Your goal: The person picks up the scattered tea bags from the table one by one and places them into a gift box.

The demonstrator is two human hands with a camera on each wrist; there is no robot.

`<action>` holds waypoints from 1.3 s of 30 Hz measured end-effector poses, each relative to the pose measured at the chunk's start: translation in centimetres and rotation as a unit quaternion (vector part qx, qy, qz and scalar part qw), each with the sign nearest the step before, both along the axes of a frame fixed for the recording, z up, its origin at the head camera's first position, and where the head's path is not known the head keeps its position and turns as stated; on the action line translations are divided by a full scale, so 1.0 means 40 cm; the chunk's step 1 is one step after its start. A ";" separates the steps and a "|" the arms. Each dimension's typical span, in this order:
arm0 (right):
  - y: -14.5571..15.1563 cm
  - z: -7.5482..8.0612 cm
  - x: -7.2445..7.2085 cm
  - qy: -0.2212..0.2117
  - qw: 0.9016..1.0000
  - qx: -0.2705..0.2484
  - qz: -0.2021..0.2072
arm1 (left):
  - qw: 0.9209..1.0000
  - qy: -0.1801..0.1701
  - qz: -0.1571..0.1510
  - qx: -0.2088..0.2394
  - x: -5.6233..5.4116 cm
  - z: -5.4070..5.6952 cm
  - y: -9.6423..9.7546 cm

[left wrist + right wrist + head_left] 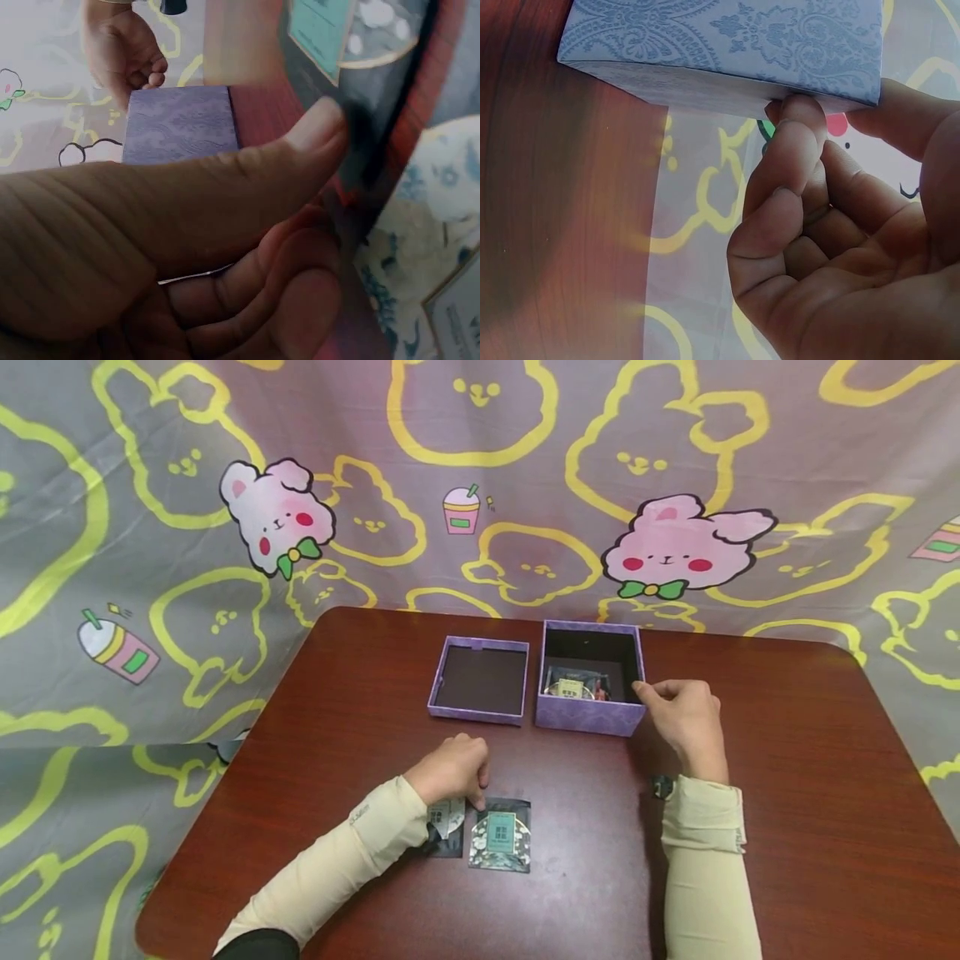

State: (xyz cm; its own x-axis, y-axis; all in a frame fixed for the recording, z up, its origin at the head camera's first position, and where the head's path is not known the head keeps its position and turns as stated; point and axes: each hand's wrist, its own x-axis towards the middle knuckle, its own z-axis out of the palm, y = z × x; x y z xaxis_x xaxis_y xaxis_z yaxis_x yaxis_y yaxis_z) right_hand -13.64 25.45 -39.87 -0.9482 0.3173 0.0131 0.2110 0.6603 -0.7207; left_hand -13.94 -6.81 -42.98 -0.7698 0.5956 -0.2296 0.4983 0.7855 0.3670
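My left hand (452, 768) pinches the upper left corner of a flat black sachet with a green label (501, 835). In the left wrist view the thumb tip overlaps that sachet (319, 34), and the fingers curl below it. A second sachet with a pale label (448, 837) lies just left of it, partly hidden by my left hand and sleeve. My right hand (686, 718) grips the right wall of an open purple box (588, 716), thumb on one side and fingers on the other. Inside the box lie dark sachets (572, 688), one with a yellowish label.
Left of the box, the purple lid (477, 716) lies with its dark inside up. All of this is on a reddish-brown wooden table (810, 793). A curtain with rabbit prints (525, 485) hangs along the table's back and left sides.
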 end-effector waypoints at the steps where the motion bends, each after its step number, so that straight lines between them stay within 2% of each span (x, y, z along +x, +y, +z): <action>1: 0.000 -0.001 0.000 0.001 1.000 0.000 0.000 | 1.000 -0.002 -0.003 -0.004 0.002 0.002 0.001; 7: 0.002 -0.005 -0.002 0.007 1.000 0.002 0.004 | 1.000 -0.002 -0.019 -0.004 0.008 0.001 0.005; 18: -0.001 -0.001 -0.001 -0.001 1.000 -0.006 0.003 | 1.000 -0.007 -0.005 -0.010 0.012 0.002 0.004; 22: -0.001 -0.002 -0.001 -0.006 1.000 -0.008 0.004 | 1.000 -0.022 0.007 -0.009 0.008 0.013 -0.003; 26: 0.000 -0.003 -0.001 0.003 1.000 -0.003 0.004 | 0.999 -0.038 -0.003 0.013 0.001 0.026 -0.007; 28: 0.001 -0.003 -0.001 0.005 1.000 -0.001 0.004 | 0.998 -0.060 -0.004 0.032 -0.001 0.029 -0.008; 31: 0.001 -0.004 0.000 0.003 1.000 -0.002 0.003 | 0.991 -0.110 0.013 0.072 -0.002 0.032 -0.010; 34: 0.000 -0.003 0.000 0.001 1.000 -0.003 0.003 | 0.978 -0.165 0.039 0.125 -0.001 0.032 -0.012; 39: -0.002 -0.002 0.000 0.001 1.000 -0.002 0.002 | 0.959 -0.226 0.048 0.164 -0.005 0.040 -0.018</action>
